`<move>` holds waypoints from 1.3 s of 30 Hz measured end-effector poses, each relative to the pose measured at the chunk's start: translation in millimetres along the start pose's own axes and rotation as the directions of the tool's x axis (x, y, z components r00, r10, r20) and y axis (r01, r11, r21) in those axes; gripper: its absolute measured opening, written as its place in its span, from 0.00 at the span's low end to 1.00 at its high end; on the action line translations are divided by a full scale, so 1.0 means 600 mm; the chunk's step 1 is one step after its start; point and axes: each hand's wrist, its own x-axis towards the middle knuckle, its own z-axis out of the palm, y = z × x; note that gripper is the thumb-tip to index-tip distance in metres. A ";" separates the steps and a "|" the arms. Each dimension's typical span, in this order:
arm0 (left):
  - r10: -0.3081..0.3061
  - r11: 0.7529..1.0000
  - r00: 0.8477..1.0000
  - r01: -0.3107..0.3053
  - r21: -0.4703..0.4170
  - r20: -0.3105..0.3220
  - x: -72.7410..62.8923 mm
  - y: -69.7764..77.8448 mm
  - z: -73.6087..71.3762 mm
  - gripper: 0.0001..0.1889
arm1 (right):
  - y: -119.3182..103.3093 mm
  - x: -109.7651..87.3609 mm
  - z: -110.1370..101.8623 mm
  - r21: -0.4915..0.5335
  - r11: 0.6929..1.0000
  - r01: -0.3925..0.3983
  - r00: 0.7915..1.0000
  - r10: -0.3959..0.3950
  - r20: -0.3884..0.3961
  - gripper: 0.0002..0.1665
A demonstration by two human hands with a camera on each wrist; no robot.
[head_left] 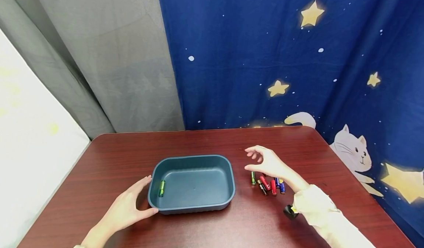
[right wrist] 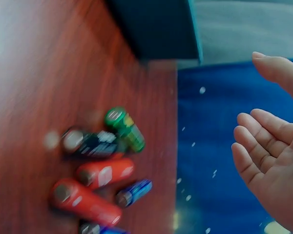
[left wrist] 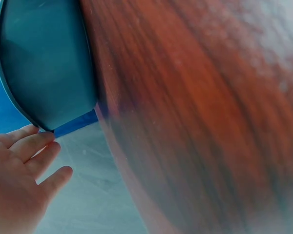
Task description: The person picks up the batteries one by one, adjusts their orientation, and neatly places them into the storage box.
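A blue-green rectangular tub (head_left: 195, 207) rests on the table, with one green battery (head_left: 161, 188) lying inside near its left end. At the tub's left side is my left hand (head_left: 127, 205), thumb and fingertips touching the rim, fingers fairly straight. My right hand (head_left: 269, 163) hovers above the batteries right of the tub, its thumb and fingers spread apart with nothing between them. Under it lie a green battery (head_left: 253, 178), a black battery (right wrist: 95, 144), two red batteries (right wrist: 106, 172) and blue batteries (head_left: 282, 186). The right wrist view shows that pile slightly blurred.
The reddish-brown wooden table (head_left: 116, 156) has rounded far corners. Behind it hang a grey curtain (head_left: 109, 56) and a blue curtain (head_left: 238, 56) with stars and a white cat. A small black object (head_left: 290, 212) shows by the right sleeve (head_left: 318, 207).
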 end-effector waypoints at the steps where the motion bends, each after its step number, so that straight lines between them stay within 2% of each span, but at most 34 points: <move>1: -0.001 1.000 1.000 0.001 0.000 0.000 0.000 0.000 0.000 0.47 | 0.008 -0.007 -0.004 0.000 1.000 -0.014 1.000 0.014 -0.004 0.28; 6: -0.006 1.000 1.000 0.006 0.000 0.008 0.000 0.000 0.001 0.47 | 0.042 -0.033 -0.009 -0.001 0.998 -0.064 0.998 0.064 0.006 0.28; 13: 0.002 1.000 1.000 -0.002 0.007 0.004 0.000 0.003 0.000 0.47 | 0.074 -0.060 0.007 0.053 0.992 -0.111 0.993 0.109 0.032 0.29; 23: 0.003 1.000 1.000 -0.003 0.010 0.001 -0.002 0.002 0.001 0.47 | 0.100 -0.072 0.029 -0.031 0.999 -0.012 0.999 0.013 0.051 0.29; 30: -0.007 1.000 1.000 0.007 0.001 0.003 -0.001 0.000 0.001 0.47 | 0.104 -0.068 0.034 -0.168 0.984 0.052 0.996 -0.039 0.077 0.28; 39: -0.012 1.000 1.000 0.012 0.002 0.010 0.000 0.001 0.002 0.47 | 0.109 -0.063 0.044 -0.258 0.965 0.052 0.996 -0.031 0.083 0.24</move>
